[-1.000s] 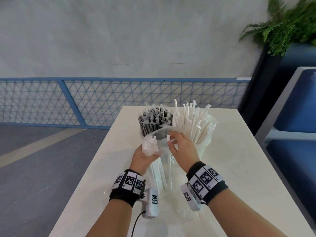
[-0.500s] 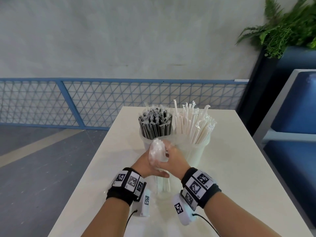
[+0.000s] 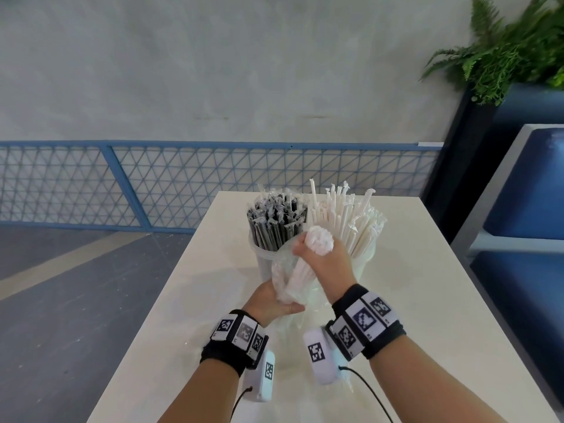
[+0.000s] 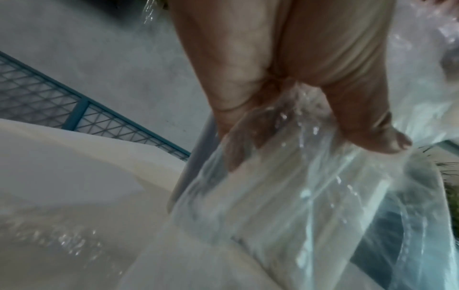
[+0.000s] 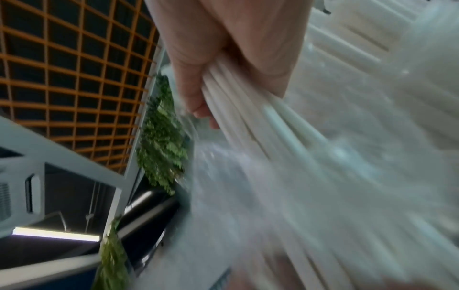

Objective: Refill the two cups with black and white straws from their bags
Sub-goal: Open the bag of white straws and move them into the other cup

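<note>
Two pale cups stand side by side on the white table [image 3: 427, 285]. The left cup [image 3: 259, 254] is packed with black straws [image 3: 276, 218], the right cup [image 3: 364, 257] with white straws [image 3: 351, 215]. In front of them my right hand [image 3: 317, 254] grips a bundle of white straws [image 3: 300, 270] [image 5: 248, 109] by its upper end, partly drawn out of a clear plastic bag [image 3: 282, 270] [image 4: 285, 186]. My left hand [image 3: 274, 303] holds the bag lower down, thumb [image 4: 372, 121] pressed on the film.
A blue mesh railing [image 3: 183, 181] runs behind the table's far edge. A dark planter with a fern [image 3: 503, 50] and blue seats [image 3: 534, 184] stand to the right. Grey floor [image 3: 61, 300] lies left of the table.
My right hand has risen toward the cups, pulling the white straw bundle up out of the bag. My left hand has dropped lower and holds the bag back.
</note>
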